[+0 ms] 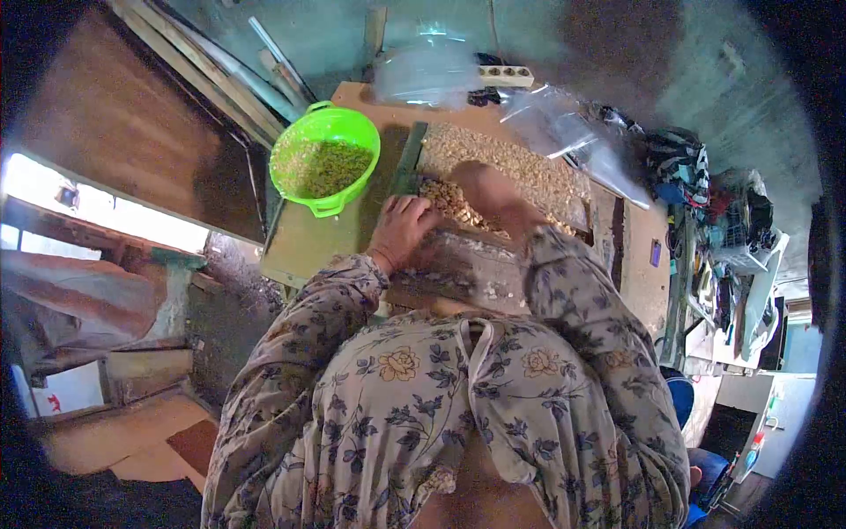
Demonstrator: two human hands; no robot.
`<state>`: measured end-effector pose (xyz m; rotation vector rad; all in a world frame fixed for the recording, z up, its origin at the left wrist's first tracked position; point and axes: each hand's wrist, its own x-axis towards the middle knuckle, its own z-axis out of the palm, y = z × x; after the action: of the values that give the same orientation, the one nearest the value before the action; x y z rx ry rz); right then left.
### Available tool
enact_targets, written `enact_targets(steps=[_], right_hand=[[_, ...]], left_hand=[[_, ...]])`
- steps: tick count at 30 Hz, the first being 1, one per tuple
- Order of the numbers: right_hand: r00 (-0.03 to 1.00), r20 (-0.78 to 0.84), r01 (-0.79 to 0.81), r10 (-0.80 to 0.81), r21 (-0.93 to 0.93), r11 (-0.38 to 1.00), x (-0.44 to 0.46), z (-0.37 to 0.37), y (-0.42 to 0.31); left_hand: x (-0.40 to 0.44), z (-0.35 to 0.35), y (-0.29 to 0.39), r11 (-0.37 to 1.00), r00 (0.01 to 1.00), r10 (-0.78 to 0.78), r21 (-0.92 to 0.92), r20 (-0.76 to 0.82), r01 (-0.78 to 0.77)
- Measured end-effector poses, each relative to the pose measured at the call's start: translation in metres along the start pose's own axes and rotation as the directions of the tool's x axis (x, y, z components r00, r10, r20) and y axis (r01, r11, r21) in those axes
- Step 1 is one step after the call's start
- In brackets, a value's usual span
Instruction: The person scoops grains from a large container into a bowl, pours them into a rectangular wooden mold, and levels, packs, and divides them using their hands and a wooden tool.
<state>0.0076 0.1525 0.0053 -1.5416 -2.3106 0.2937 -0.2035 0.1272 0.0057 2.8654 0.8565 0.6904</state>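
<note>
A shallow wooden tray [410,163] on the table holds a broad layer of light brown pieces [493,150] that look like shelled nuts. Fingers curled, my left hand [405,225] rests at the tray's near left corner and seems to grip its edge; its thumb is hidden. Over the near part of the layer is my right hand [489,196], smeared by motion, so its fingers do not show clearly. Darker, larger pieces [445,198] lie between the two hands. Left of the tray stands a bright green colander [366,132] with yellowish-green bits inside.
Behind the tray are a clear plastic container [427,75], a beige strip with round holes [507,76] and a clear plastic sheet [573,137]. A small purple object [656,253] lies at the right. Boards [203,75] lean at the upper left; cluttered shelves [740,256] stand right.
</note>
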Motion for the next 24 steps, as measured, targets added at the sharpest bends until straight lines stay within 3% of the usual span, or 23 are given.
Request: enact_targets(steps=[3,5,6,8,9,11,12,14,15,17,18,20,21,23,24], right_hand=[[0.995,0.044,0.084,-0.087,0.067,0.994,0.025,0.015,0.002],[0.953,-0.024,0.302,-0.301,0.019,0.953,0.027,0.021,0.007],[0.956,-0.022,0.292,-0.291,0.022,0.956,0.026,0.022,0.011],[0.968,0.237,0.084,-0.085,0.012,0.996,0.021,0.022,0.019],[0.968,0.238,0.077,-0.077,0.012,0.997,0.014,0.011,0.014],[0.902,0.396,-0.251,0.172,0.157,0.955,-0.007,-0.017,0.008],[0.901,0.392,-0.262,0.184,0.156,0.952,-0.020,-0.025,0.008],[0.941,0.310,-0.122,0.133,-0.056,0.991,-0.048,-0.038,0.014],[0.942,0.301,-0.141,0.152,-0.057,0.988,-0.062,-0.041,0.016],[0.987,0.059,-0.154,0.152,0.030,0.988,-0.087,-0.044,0.021],[0.983,0.047,-0.179,0.177,0.031,0.983,-0.094,-0.039,0.025],[0.985,-0.066,-0.167,0.159,-0.147,0.975,-0.106,-0.021,0.028],[0.756,0.066,-0.655,0.652,0.071,0.752,-0.091,-0.032,-0.006],[0.908,0.012,-0.420,0.420,0.042,0.907,-0.082,-0.045,-0.045],[0.963,-0.009,-0.268,0.270,-0.140,0.953,-0.073,-0.026,-0.046]], left_hand=[[0.000,0.008,0.000,0.999,0.995,-0.040,-0.033,-0.092,0.037],[-0.002,0.016,-0.002,0.995,0.989,-0.083,-0.073,-0.123,0.074],[-0.004,0.020,-0.006,0.989,0.985,-0.123,-0.096,-0.121,0.112],[-0.008,0.021,-0.008,0.981,0.980,-0.161,-0.125,-0.113,0.147],[-0.006,0.013,-0.006,0.994,0.988,-0.088,-0.080,-0.129,0.078],[-0.006,0.010,-0.007,0.999,0.990,-0.004,-0.038,-0.141,-0.002],[-0.007,0.012,-0.008,0.999,0.990,0.027,-0.022,-0.141,-0.031],[-0.006,0.015,-0.009,0.997,0.988,0.078,-0.014,-0.137,-0.081],[-0.007,0.014,-0.008,0.998,0.991,0.032,-0.041,-0.128,-0.037],[-0.006,0.015,-0.006,0.996,0.988,-0.004,-0.090,-0.153,-0.010],[-0.006,0.016,-0.006,0.995,0.989,0.020,-0.099,-0.145,-0.034],[-0.006,0.017,-0.004,0.994,0.989,-0.035,-0.107,-0.142,0.020],[-0.005,0.015,-0.005,0.993,0.992,0.000,-0.121,-0.130,-0.016],[-0.007,0.019,-0.007,0.992,0.989,0.034,-0.114,-0.142,-0.051],[-0.007,0.021,-0.008,0.994,0.985,0.041,-0.092,-0.166,-0.057]])
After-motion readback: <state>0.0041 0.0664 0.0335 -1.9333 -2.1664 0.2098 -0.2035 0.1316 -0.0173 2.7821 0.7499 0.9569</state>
